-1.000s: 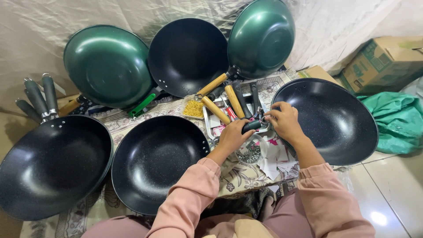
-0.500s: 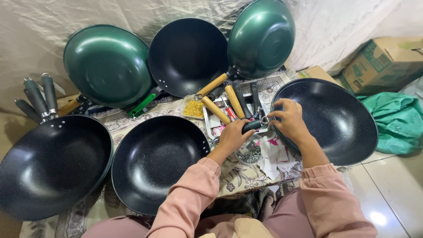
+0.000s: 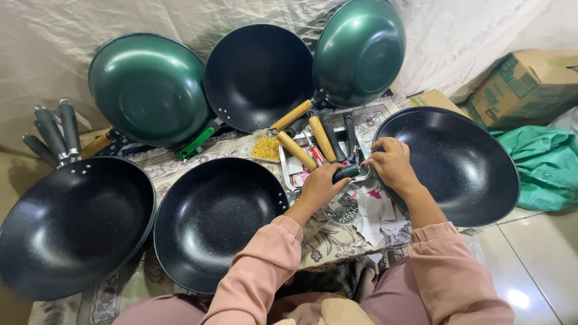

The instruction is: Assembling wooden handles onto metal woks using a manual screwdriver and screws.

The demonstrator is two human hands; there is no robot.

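Observation:
My left hand (image 3: 321, 185) is closed around a black pan handle (image 3: 347, 173) held against the left rim of a black speckled wok (image 3: 457, 165) at the right. My right hand (image 3: 391, 162) rests on that same rim with its fingertips pinched at the joint where handle meets wok; what they pinch is too small to see. Both sleeves are pink. Just beyond the hands lies a metal tray (image 3: 284, 157) with several wooden and black handles (image 3: 320, 137) in it.
Two more black woks (image 3: 217, 219) (image 3: 69, 225) lie to the left on a patterned cloth. Green and black woks (image 3: 147, 87) lean against the back sheet. Loose dark handles (image 3: 54, 129) stand far left. A cardboard box (image 3: 530, 81) and green bag (image 3: 551, 165) sit right.
My right hand has slid a little left along the wok's rim toward the handle joint. My left hand keeps its hold on the black handle.

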